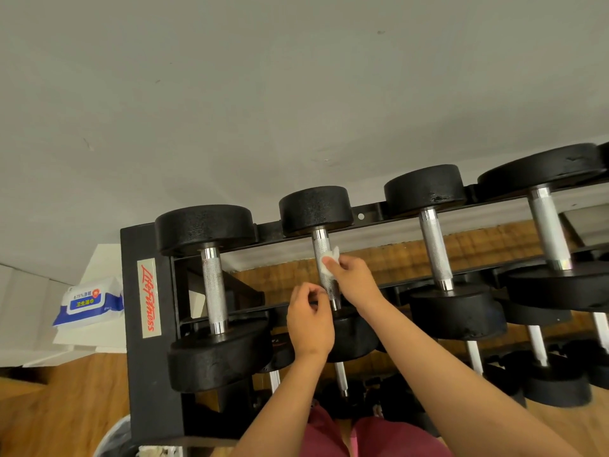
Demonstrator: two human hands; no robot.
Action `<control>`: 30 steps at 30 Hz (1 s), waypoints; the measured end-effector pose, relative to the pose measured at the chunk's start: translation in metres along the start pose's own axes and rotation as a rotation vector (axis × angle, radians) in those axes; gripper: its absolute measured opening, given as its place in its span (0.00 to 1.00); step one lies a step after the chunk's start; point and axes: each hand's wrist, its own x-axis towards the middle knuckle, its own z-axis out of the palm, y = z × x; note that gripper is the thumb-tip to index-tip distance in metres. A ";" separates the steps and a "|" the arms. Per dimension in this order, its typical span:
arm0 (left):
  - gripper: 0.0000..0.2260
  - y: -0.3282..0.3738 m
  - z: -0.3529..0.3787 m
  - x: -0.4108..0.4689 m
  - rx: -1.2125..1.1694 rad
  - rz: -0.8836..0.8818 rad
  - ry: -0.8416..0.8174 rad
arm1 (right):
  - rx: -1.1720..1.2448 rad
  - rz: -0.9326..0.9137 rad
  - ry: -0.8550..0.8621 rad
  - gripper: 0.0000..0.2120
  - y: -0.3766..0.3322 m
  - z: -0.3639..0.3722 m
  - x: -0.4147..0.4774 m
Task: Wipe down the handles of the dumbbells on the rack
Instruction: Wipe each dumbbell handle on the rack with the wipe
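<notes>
A black Life Fitness dumbbell rack (145, 291) stands against a grey wall (263, 94), and 4 black dumbbells lie across its top tier, their knurled steel handles spanning the gap between the back rail and the front rail. The dumbbell being cleaned (316, 209) is the 2nd from the rack's left end.

The right hand (354, 282) pinches a small white wet wipe (329, 262) between thumb and fingers and presses it against the upper half of that dumbbell's handle (321, 245). The left hand (309, 321) sits just beside the handle's lower end, over the front rail, with its fingers curled in towards the thumb; whether it grips anything I cannot tell.

The leftmost dumbbell (206, 227) lies near the rack's left end post, and the 3rd (425, 188) and 4th (540, 166) lie towards the right. More dumbbells (557, 387) rest on a lower tier. A blue-and-white pack of wet wipes (89, 301) lies on a white ledge (99, 341) just beside the rack's left end, above a wooden floor (66, 407).
</notes>
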 end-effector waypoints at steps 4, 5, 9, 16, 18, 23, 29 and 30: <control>0.06 -0.001 0.000 -0.001 -0.008 -0.003 0.000 | -0.031 -0.064 0.088 0.14 0.006 -0.004 -0.003; 0.06 -0.001 0.000 -0.001 -0.011 -0.002 0.000 | -0.034 -0.074 0.108 0.13 0.009 -0.005 -0.005; 0.06 -0.001 0.000 -0.001 -0.010 0.005 0.002 | -0.086 -0.038 0.015 0.15 0.006 -0.008 -0.003; 0.07 -0.003 0.001 0.001 -0.012 0.004 -0.006 | -0.113 -0.042 -0.026 0.13 0.016 -0.016 -0.004; 0.07 -0.002 0.001 0.001 -0.019 0.009 -0.005 | -0.144 -0.048 -0.080 0.16 0.017 -0.015 -0.004; 0.07 -0.004 0.000 0.000 -0.027 -0.012 -0.019 | -0.146 -0.068 -0.001 0.14 0.023 -0.018 -0.010; 0.08 -0.002 0.000 -0.001 -0.026 -0.018 -0.019 | -0.258 -0.002 -0.177 0.19 0.021 -0.023 -0.003; 0.08 -0.002 0.000 -0.001 -0.022 -0.019 -0.024 | -0.248 -0.007 -0.157 0.18 0.023 -0.024 -0.004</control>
